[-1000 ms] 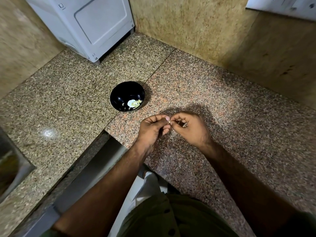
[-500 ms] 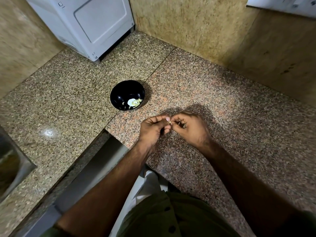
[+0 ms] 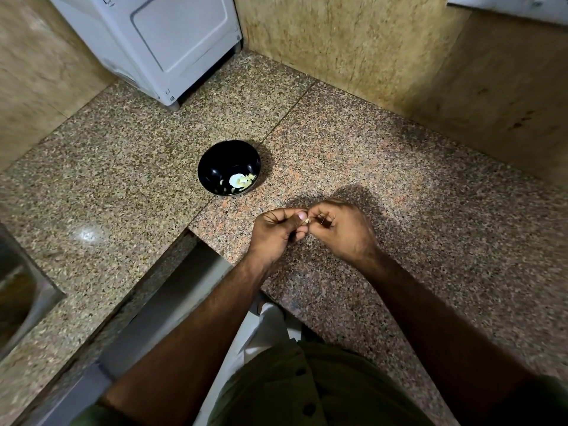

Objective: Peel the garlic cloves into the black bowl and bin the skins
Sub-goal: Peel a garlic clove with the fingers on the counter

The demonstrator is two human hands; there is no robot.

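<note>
Hands [image 3: 310,224] unmoved, same pinch on garlic clove [image 3: 306,221].

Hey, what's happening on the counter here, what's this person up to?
A person is peeling garlic over a granite counter. Both hands meet above it: the left hand and right hand pinch a small garlic clove between their fingers. The black bowl sits just beyond the hands and to their left, with a few pale pieces already inside. No bin is in view.
</note>
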